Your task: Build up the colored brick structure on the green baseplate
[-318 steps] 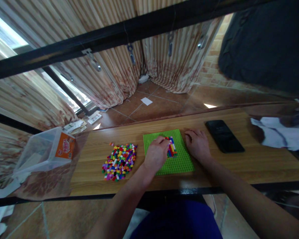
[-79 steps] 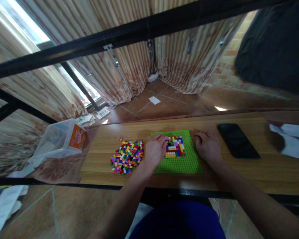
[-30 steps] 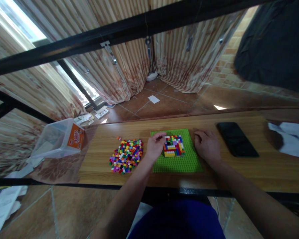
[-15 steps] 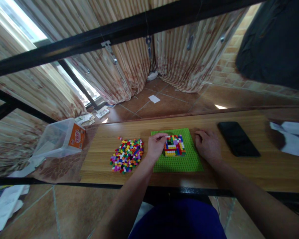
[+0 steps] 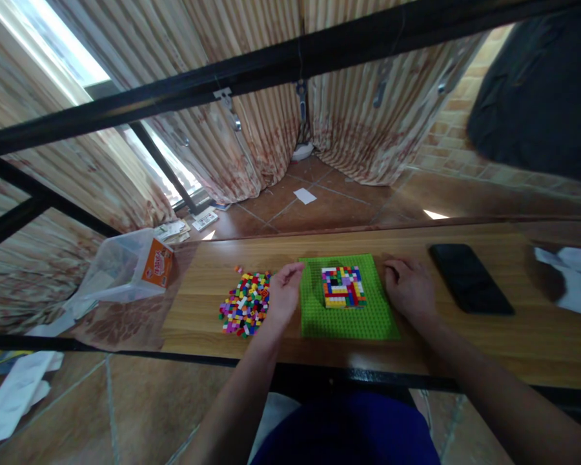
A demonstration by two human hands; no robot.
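Note:
A green studded baseplate (image 5: 348, 326) lies on the wooden table, carrying a square build of multicoloured toy bricks (image 5: 343, 287). My left hand (image 5: 285, 294) hovers between the baseplate's left edge and a heap of loose toy bricks (image 5: 244, 307). Its fingers are loosely bent and a little apart, and no brick shows in them. Against the right edge of the baseplate, my right hand (image 5: 410, 289) rests on the table with its fingers curled in. Nothing is visible in it, though its palm side is hidden.
A black phone (image 5: 470, 279) lies right of my right hand, with crumpled white paper (image 5: 574, 274) farther right. At the far left stands a clear plastic box (image 5: 121, 268) with an orange label. A dark metal bar (image 5: 271, 64) crosses above the table.
My left hand has moved left, off the brick build toward the loose heap, and its fingers have parted. My right hand stays beside the baseplate. The whole view has shifted slightly.

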